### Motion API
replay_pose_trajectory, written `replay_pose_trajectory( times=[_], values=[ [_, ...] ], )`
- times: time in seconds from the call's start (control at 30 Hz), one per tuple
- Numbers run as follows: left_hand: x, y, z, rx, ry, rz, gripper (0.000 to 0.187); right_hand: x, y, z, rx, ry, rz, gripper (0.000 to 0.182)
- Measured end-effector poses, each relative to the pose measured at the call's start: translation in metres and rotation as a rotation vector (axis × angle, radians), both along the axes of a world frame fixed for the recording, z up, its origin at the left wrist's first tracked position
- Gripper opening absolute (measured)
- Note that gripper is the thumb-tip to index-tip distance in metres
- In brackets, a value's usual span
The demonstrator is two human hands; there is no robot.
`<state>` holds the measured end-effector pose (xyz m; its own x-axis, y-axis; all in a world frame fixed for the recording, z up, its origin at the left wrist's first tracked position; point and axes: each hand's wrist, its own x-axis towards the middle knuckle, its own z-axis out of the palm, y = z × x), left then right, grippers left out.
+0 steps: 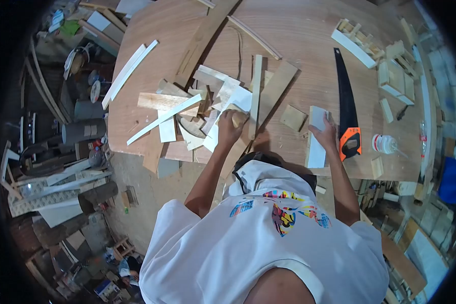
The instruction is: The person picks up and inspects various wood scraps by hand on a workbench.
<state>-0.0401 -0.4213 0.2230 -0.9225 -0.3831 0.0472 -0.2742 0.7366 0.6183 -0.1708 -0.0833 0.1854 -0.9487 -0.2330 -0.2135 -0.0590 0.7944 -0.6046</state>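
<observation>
My left hand is in the pile of wood offcuts, its fingers closed round a small wood block. White-faced scraps and a pale wooden strip lie right beside it. My right hand grips the right side of a white-faced board near the table's front edge; its fingertips are partly hidden. A square wood piece lies left of that board. To the right is a handsaw with an orange handle, apart from my hand.
The wooden table carries a long plank, white strips at the left, and small wooden assemblies at the right. A white plastic bottle stands near the right edge. Scrap wood and cylinders clutter the floor at left.
</observation>
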Motion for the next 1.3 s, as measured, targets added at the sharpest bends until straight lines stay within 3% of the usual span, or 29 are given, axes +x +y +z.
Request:
replay_pose_trajectory(
  times=[0.13,0.23,0.4,0.57,0.67,0.73,0.8,0.93,1.0,1.03,1.1,1.3],
  values=[
    [0.021,-0.007,0.005,-0.183,-0.212,-0.029,0.073,0.003,-0.005,0.0,0.142,0.043,0.063,0.092],
    [0.027,-0.003,-0.004,-0.324,-0.222,0.001,0.084,0.004,-0.01,0.003,0.228,0.022,0.09,0.093],
    [0.028,-0.015,-0.017,-0.24,-0.141,0.07,0.092,0.006,-0.012,0.01,0.308,-0.057,0.084,0.093],
    [0.026,-0.037,-0.016,-0.04,0.103,0.324,0.094,0.009,-0.015,0.016,0.321,-0.097,0.07,0.092],
    [0.025,-0.042,0.008,0.055,0.147,0.394,0.091,0.004,-0.022,0.01,0.413,0.029,0.109,0.086],
    [0.03,-0.045,0.012,0.018,0.185,0.418,0.088,-0.002,-0.049,0.016,0.359,0.345,0.218,0.08],
    [0.039,-0.047,0.014,0.129,0.173,0.47,0.089,-0.013,-0.09,0.024,0.093,0.331,0.402,0.061],
    [0.07,-0.044,0.023,0.372,0.138,0.561,0.087,-0.01,-0.205,0.063,-0.104,0.199,0.725,0.055],
    [0.091,-0.039,0.023,0.515,0.176,0.646,0.08,0.0,-0.258,0.05,-0.204,0.178,0.864,0.059],
    [0.102,-0.035,0.028,0.513,0.178,0.655,0.08,0.006,-0.283,0.049,-0.09,0.228,0.939,0.068],
    [0.124,-0.026,0.038,0.745,0.285,0.785,0.073,0.021,-0.327,0.047,0.042,0.267,0.984,0.094],
    [0.185,-0.001,0.048,0.794,0.356,0.959,0.062,0.045,-0.391,0.022,0.095,0.302,0.954,0.108]
  ],
)
